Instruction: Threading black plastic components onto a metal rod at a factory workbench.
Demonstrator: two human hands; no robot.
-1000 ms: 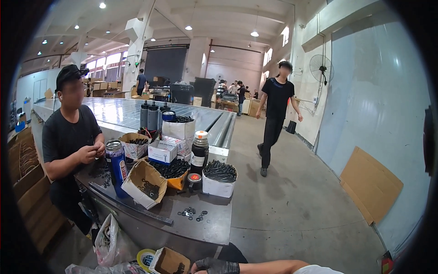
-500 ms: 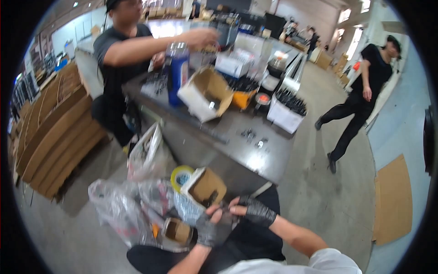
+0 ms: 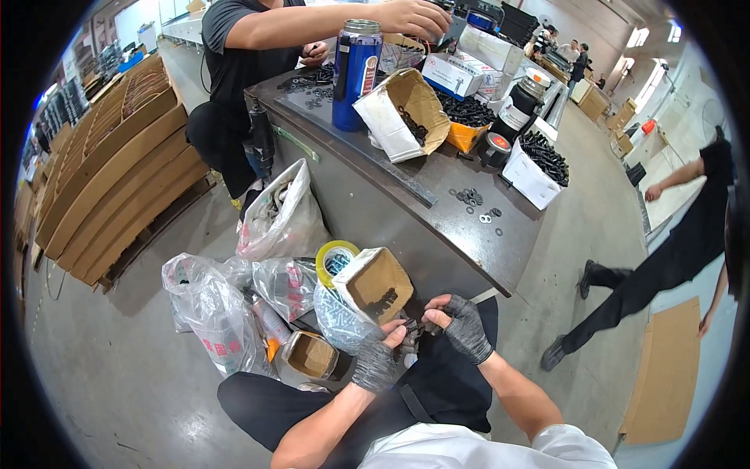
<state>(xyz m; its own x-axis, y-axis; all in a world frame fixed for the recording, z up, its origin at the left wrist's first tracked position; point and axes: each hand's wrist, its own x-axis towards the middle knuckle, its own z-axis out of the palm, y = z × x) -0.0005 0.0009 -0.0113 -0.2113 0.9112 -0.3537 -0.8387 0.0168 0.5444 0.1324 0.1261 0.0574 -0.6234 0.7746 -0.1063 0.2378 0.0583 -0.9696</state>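
Though small, dark parts between hands

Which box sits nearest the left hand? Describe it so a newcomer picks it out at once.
Find the dark table, then look below its near edge. Just beyond the left hand, beside the yellow tape roll, is the box. It is larger than the box nearer the knee and has dark parts inside.

Streaked grey gloves, dark pieces, blue bottle
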